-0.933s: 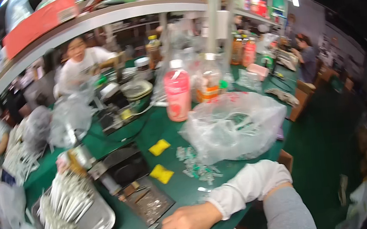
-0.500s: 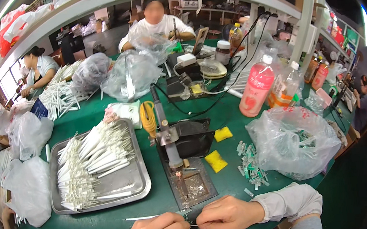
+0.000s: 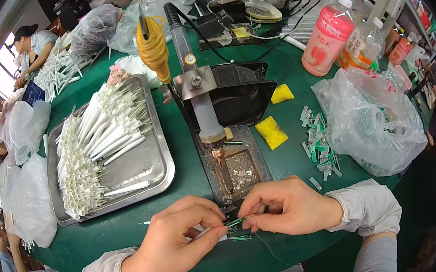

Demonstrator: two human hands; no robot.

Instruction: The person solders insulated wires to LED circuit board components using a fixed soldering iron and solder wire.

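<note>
My left hand (image 3: 178, 237) and my right hand (image 3: 285, 209) meet at the near edge of the green table (image 3: 180, 178). Together they pinch a small green circuit strip (image 3: 234, 223) with a thin white tube on the left-hand side. A fine wire (image 3: 265, 243) trails down from the right hand. Just beyond the fingers stands a mounted soldering iron (image 3: 201, 111), tip down over a dirty metal plate (image 3: 235, 169). Another small green strip (image 3: 240, 237) lies under the hands.
A metal tray (image 3: 145, 160) of white tubes sits left. Two yellow sponges (image 3: 271, 131) and loose green parts (image 3: 318, 143) lie right, beside a clear bag (image 3: 372, 118) and a pink bottle (image 3: 325, 38). Plastic bags (image 3: 29, 200) line the left edge. Other people work far left.
The view has swung left and tilted down toward the table. My hands have come together closer to the soldering plate, still on the small part.
</note>
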